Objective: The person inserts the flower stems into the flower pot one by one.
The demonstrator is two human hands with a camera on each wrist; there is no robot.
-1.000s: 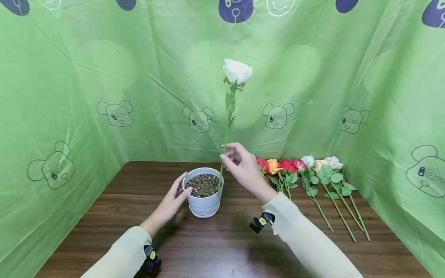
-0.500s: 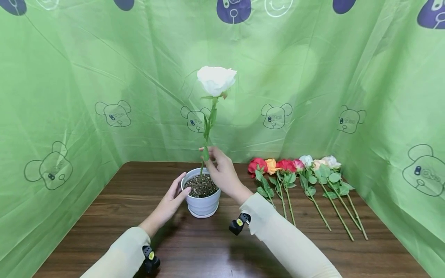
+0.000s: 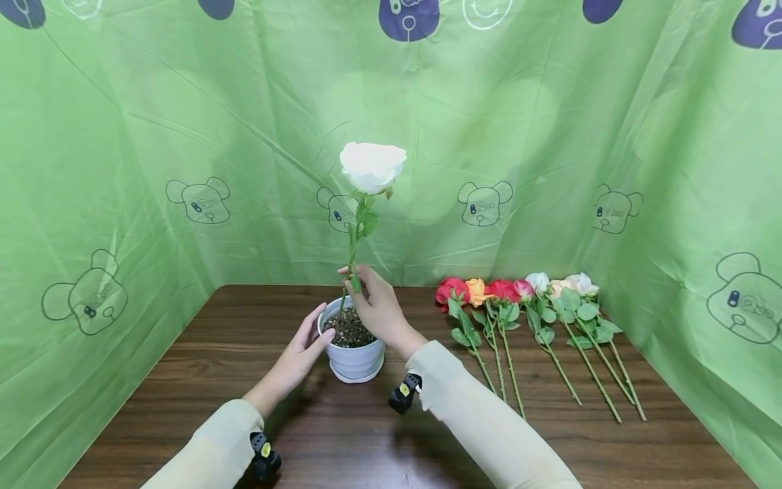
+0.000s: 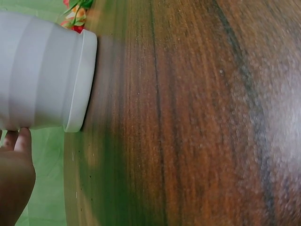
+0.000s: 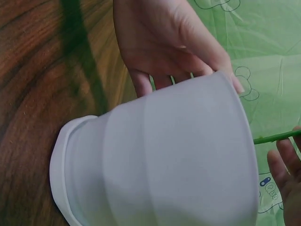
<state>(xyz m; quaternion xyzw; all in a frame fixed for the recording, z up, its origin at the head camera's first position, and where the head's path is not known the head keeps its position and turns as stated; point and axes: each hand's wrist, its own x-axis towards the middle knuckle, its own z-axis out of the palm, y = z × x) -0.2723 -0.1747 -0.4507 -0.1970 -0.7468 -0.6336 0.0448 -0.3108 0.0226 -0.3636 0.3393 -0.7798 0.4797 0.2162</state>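
Note:
A white flower pot [image 3: 356, 365] filled with dark soil [image 3: 349, 331] stands upright on a saucer. At its left side my left hand [image 3: 299, 354] holds it, the thumb over the rim and the fingers along the wall, as the right wrist view also shows. Over the pot, my right hand [image 3: 380, 311] pinches the green stem of a white rose [image 3: 373, 167] low down. The rose stands nearly upright, leaning slightly right at the top. Its lower stem [image 5: 273, 138] passes inside the rim at the back; the wall hides its end in the right wrist view.
Several roses lie in a row on the right of the brown wooden table [image 3: 201, 401], among them a red rose [image 3: 453, 292] and an orange rose [image 3: 476, 292], stems toward the front. A green printed cloth [image 3: 269, 136] encloses the table's back and sides.
My right hand has carried the white rose left from the pot's right edge to over the soil, then lowered it toward the back left of the pot. The left hand stays on the pot.

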